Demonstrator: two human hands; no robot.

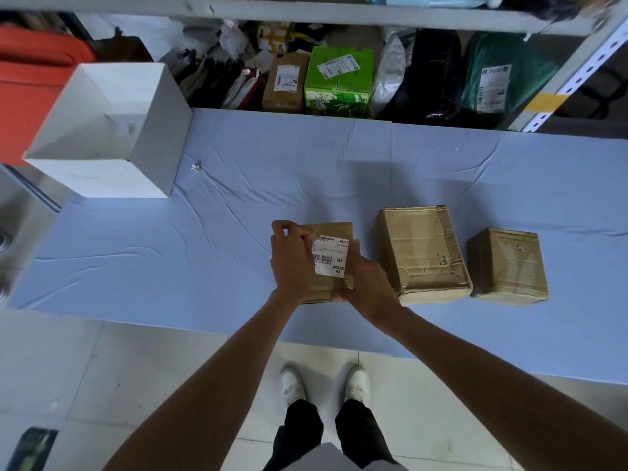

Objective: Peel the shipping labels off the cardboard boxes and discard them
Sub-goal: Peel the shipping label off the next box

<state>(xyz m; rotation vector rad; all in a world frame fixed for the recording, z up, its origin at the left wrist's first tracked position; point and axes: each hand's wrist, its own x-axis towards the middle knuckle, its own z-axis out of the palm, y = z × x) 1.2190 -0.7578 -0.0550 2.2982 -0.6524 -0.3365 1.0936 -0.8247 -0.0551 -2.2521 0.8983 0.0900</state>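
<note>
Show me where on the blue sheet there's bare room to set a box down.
Widest free patch: blue sheet between the white box and the labelled box. A bare strip also runs behind the cardboard row, in front of the shelf parcels. Crowded: the narrow gaps on either side of the middle box.

A small cardboard box (334,230) sits on a blue cloth (238,198), with a white label (331,258) bearing a barcode stuck on its top. The person's left hand (292,260) curls over the box's left side, fingertips pinching the label's far left corner, while the right hand (368,283) grips the box's near right edge. Just right of this box lies a bigger box (421,253), and further right a third box (508,265). Well to its left and further back stands an open white carton (108,130).
</note>
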